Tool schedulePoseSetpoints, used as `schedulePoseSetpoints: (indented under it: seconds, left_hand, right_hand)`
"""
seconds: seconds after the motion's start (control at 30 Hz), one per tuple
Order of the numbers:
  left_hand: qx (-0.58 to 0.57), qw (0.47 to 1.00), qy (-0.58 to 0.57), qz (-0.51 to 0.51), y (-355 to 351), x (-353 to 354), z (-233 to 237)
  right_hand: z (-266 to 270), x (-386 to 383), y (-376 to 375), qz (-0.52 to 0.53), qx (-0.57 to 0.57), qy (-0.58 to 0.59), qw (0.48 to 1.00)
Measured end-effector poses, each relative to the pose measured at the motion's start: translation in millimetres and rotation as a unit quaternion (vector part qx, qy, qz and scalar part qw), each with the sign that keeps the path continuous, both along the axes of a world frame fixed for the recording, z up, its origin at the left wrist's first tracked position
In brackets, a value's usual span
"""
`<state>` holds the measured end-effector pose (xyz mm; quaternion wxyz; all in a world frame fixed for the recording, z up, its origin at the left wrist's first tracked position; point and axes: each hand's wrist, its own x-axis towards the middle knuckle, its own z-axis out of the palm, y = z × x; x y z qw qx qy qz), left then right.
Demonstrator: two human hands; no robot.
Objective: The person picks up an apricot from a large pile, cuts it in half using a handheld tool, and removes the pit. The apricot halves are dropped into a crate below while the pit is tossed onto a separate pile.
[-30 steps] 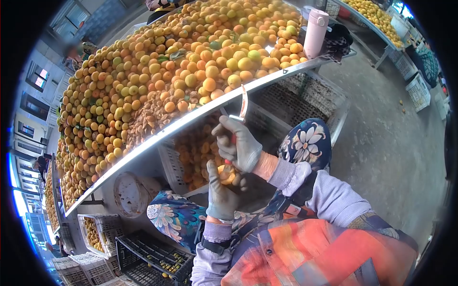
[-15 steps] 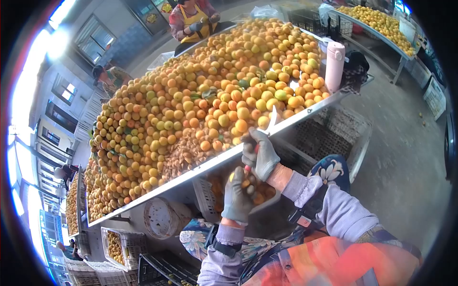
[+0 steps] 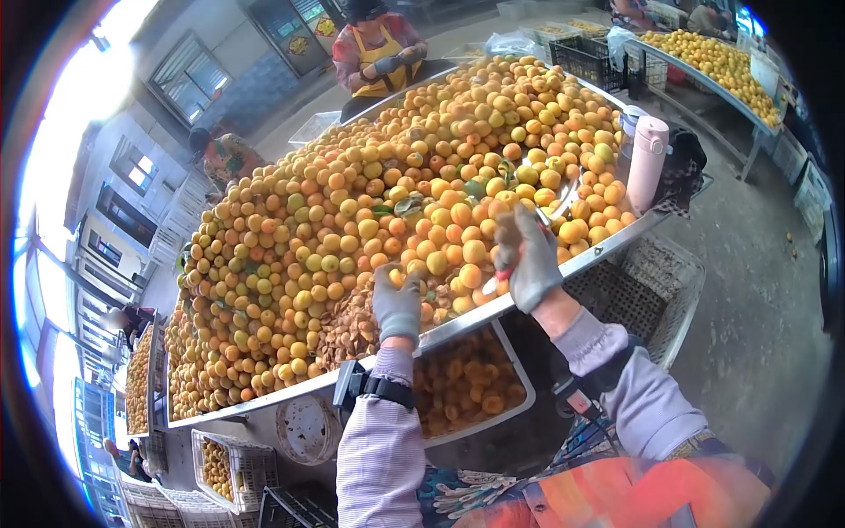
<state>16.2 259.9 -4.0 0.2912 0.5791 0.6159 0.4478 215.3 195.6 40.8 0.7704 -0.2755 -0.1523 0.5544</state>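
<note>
Apricots (image 3: 437, 262) lie beside the left grip (image 3: 397, 308), its hold unclear; right grip (image 3: 533, 264) clasps a knife (image 3: 503, 275).

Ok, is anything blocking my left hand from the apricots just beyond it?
Nothing visible does. Your left hand is past the near rim, right by the apricots; your right hand is off to the side, clear of that path.
</note>
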Motion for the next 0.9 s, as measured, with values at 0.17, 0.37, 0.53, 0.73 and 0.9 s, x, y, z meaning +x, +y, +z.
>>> schedulePoseSetpoints:
  seconds: [0.17, 0.37, 0.53, 0.73, 0.9]
  left_hand:
    - [0.074, 0.987, 0.140, -0.038, 20.7, -25.8, -23.8]
    - [0.011, 0.992, 0.124, -0.006, 50.2, -39.2, -57.0]
    - [0.041, 0.983, 0.176, -0.034, 29.7, -16.3, -19.8]
    - [0.075, 0.995, 0.061, -0.038, 26.1, -8.9, 8.0]
    - [0.034, 0.954, 0.247, -0.169, -50.3, 11.8, 53.7]
  right_hand:
    - [-18.1, 16.0, -28.9, -0.008, -0.041, 0.058, 0.997]
    - [-37.6, 26.3, -26.4, -0.008, -0.069, 0.077, 0.995]
    - [-40.8, 30.8, -34.1, 0.030, -0.057, 0.088, 0.994]
    - [-35.1, 43.1, -39.3, 0.024, -0.058, 0.079, 0.995]
    - [-24.0, 53.5, -46.4, 0.020, -0.047, 0.119, 0.992]
